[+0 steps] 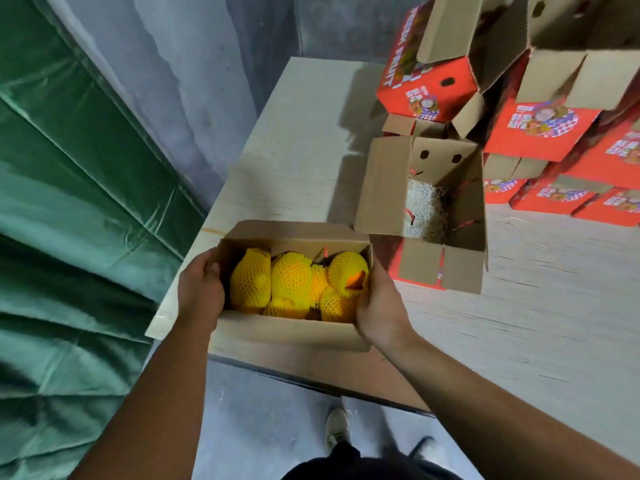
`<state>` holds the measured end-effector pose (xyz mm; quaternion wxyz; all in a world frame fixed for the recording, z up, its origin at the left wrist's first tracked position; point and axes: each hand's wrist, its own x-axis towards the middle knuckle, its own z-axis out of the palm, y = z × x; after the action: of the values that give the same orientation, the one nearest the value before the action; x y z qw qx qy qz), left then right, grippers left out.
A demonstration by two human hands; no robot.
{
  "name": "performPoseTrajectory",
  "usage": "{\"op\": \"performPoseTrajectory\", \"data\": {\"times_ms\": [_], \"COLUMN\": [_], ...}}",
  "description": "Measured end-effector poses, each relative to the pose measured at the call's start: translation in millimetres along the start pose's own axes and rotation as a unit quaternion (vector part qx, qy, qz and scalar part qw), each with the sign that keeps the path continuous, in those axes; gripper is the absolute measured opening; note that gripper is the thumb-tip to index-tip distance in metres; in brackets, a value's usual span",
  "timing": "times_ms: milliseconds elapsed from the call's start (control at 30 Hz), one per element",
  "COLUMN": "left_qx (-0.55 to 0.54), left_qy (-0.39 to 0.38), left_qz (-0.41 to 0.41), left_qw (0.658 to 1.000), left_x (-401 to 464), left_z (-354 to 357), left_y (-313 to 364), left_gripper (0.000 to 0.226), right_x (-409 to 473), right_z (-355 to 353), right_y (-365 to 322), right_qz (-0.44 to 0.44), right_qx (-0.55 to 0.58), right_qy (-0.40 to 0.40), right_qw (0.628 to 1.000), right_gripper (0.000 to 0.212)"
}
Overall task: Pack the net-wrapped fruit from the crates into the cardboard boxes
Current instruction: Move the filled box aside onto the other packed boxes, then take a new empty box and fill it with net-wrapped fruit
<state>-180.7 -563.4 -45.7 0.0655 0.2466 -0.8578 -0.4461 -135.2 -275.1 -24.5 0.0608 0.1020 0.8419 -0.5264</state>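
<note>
I'm watching both hands gripping one open cardboard box (291,329) at its short ends, at the near left corner of the plywood table (304,140). Left hand (199,289) is curling over the left end wall, thumb inside the rim. Right hand (375,306) is clamping the right end, fingers around the corner; its fingertips are hidden, so I can't tell how far they are reaching.

The box is holding a full layer of net-wrapped fruit (292,282), roughly five or six pieces, packed touching each other. My guess is the loaded box is handling fairly heavy, and the corrugated walls are flexing some, so gripping low at both ends or under the base is looking safer than pulling on the flaps. The fruit itself is likely bruising easily; the foam sleeves are soft and grippy, not slippery.

Looks: the nets are showing bright yellow mesh, with orange skin peeking out at one open sleeve end on the right. The box is plain brown inside.

Just behind it, a second open box (420,216) is sitting with pale shredded filler (424,211) and no fruit. Red printed cartons (540,133) are stacking at the far right.
</note>
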Motion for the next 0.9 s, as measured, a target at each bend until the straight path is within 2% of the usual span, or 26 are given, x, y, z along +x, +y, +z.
{"op": "performPoseTrajectory", "data": {"times_ms": [67,200,267,367,433,500,567,600,667,733,767,833,900], "left_qx": [0.01,-0.038,-0.085,-0.142,-0.16,-0.173,-0.135,-0.09,0.043,0.091,0.081,0.047,0.02], "left_qy": [0.01,0.065,0.111,0.153,0.175,0.178,0.159,0.149,0.163,0.173,0.145,0.04,-0.076], "left_qz": [-0.004,-0.049,-0.079,-0.116,-0.123,-0.119,-0.081,-0.052,0.018,0.111,0.159,0.255,0.335], "left_qw": [1.0,0.996,0.987,0.971,0.964,0.961,0.975,0.983,0.985,0.974,0.973,0.965,0.939], "left_x": [17.6,43.3,50.0,52.7,54.6,55.3,52.8,49.2,37.1,15.5,3.0,-23.9,-47.4], "left_z": [-1.6,9.6,19.1,28.8,32.2,33.9,31.4,29.2,27.2,34.4,43.3,71.4,101.7], "left_y": [-3.8,1.3,7.8,9.0,5.4,8.0,11.1,14.3,22.9,45.7,60.5,90.7,118.8], "left_gripper": [0.037,0.039,0.041,0.045,0.046,0.047,0.047,0.046,0.044,0.042,0.039,0.034,0.032], "right_x": [29.8,99.7,125.2,138.9,122.8,92.6,74.4,73.1,79.5,82.2,79.7,71.0,60.6], "right_z": [16.0,25.6,25.8,30.5,27.7,14.2,-5.3,-16.9,-36.6,-54.5,-61.9,-79.9,-101.8], "right_y": [-11.2,-34.8,-52.7,-76.2,-83.2,-81.5,-64.2,-54.3,-32.4,-10.6,-0.9,14.2,25.6], "right_qz": [0.017,0.064,0.053,0.028,-0.01,-0.05,-0.118,-0.133,-0.053,0.01,0.009,0.002,0.006], "right_qx": [-0.027,-0.108,-0.127,-0.155,-0.16,-0.12,-0.135,-0.213,-0.396,-0.466,-0.481,-0.491,-0.49], "right_qy": [0.019,0.01,0.006,-0.015,-0.052,-0.041,0.068,0.109,0.089,0.048,0.051,0.087,0.121], "right_qw": [0.999,0.992,0.991,0.987,0.986,0.991,0.981,0.962,0.912,0.883,0.875,0.867,0.863], "right_gripper": [0.056,0.031,0.022,0.031,0.036,0.03,0.026,0.033,0.051,0.044,0.04,0.036,0.035]}}
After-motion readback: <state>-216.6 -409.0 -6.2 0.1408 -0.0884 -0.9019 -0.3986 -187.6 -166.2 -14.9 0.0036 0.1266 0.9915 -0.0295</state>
